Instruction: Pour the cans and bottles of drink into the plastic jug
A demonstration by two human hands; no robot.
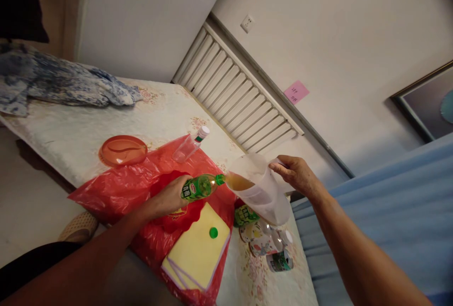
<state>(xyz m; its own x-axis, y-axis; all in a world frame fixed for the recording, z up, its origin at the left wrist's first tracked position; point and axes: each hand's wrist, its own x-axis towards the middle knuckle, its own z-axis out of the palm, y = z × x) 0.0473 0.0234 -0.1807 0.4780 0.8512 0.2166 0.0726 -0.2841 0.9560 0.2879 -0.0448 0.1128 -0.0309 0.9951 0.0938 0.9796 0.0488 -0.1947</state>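
Observation:
My left hand is wrapped round a green plastic drink bottle, its uncapped mouth pointing at the pitcher's rim. My right hand grips the handle of a translucent plastic pitcher. The pitcher is tilted, and amber liquid lies at its lip beside the bottle mouth. Below them, a green cap rests on a folded yellow cloth. Under the cloth and my left hand spreads a red plastic sheet. A clear bottle with a white cap lies behind the green one.
An orange-red round lid or dish sits on the floral tablecloth. Past the pitcher stand a green can, patterned cups and a dark green can. Bunched blue-white fabric, a radiator and a blue curtain border the table.

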